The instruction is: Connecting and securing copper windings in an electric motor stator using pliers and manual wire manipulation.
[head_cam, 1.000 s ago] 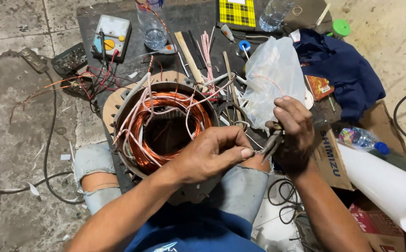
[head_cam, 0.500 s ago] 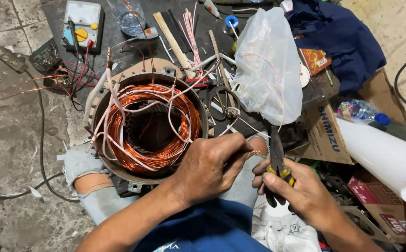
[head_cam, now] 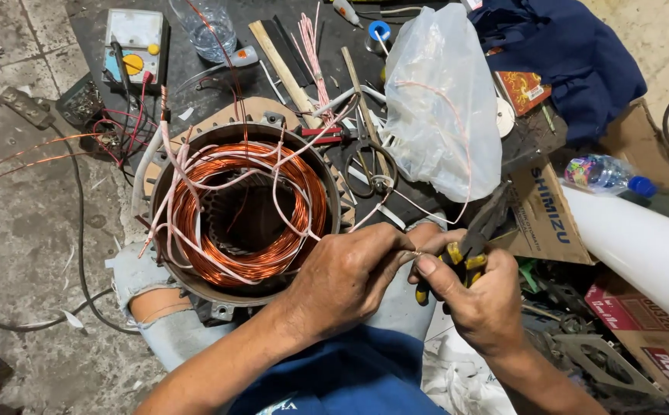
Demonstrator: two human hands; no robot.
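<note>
Multimeter (head_cam: 136,40), clear plastic bag (head_cam: 438,107), blue cloth (head_cam: 565,54).

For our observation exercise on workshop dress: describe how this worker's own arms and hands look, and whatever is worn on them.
Both forearms are bare, with no sleeves in view. The left hand and right hand wear no gloves, and no rings, watch or wristband are visible. Fingernails look short.

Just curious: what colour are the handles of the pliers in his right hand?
Yellow and black handles on the pliers, seen in the head view.
</note>
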